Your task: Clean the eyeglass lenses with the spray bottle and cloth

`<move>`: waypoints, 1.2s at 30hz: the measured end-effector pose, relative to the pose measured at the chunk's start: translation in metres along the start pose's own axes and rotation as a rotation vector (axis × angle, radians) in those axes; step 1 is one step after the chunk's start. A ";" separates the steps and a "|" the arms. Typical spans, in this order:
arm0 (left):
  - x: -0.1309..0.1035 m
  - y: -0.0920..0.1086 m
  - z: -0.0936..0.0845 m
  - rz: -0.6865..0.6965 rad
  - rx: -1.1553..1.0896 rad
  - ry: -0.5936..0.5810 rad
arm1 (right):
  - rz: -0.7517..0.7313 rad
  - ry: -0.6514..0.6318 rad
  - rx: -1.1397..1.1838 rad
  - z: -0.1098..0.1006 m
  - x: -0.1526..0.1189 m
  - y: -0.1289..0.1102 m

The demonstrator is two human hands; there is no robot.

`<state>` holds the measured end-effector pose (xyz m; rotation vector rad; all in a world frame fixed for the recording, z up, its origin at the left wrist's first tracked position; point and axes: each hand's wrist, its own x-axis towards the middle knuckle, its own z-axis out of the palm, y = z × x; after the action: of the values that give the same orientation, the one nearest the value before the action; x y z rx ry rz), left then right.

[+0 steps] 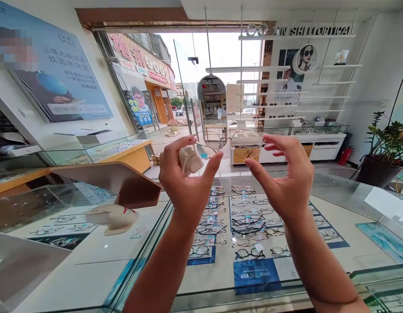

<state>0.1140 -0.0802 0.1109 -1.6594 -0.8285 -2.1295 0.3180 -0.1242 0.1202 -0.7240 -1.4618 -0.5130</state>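
Thin-rimmed eyeglasses (247,146) are held up in front of me, above the glass display counter (217,284). At their left edge is my left hand (184,178), index fingertip on the rim and thumb raised below the lens. That hand also has a crumpled pale cloth (191,161) tucked inside its curled fingers. My right hand (286,174) pinches lightly at the right edge, its index fingertip at the rim and its thumb below. The background shows through the clear lenses. Where the temples lie is hard to make out.
Rows of eyeglass frames (248,224) lie inside the counter beneath my hands. To the left are a brown panel (103,174) and a beige display piece (113,219). An arched mirror (212,104) stands ahead; a potted plant (380,148) and a fire extinguisher (345,155) are at right.
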 end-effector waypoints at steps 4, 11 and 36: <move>0.004 0.000 -0.009 -0.026 0.070 -0.097 | 0.068 -0.040 -0.018 -0.003 -0.001 0.000; 0.008 0.004 -0.016 -0.009 0.079 -0.142 | 0.167 -0.060 -0.003 -0.005 0.000 -0.005; 0.006 -0.009 -0.010 -0.072 0.057 -0.203 | 0.150 -0.079 -0.041 -0.009 0.000 -0.010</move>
<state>0.0997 -0.0789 0.1128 -1.8649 -1.0123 -1.9859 0.3170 -0.1374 0.1219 -0.8875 -1.4602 -0.4044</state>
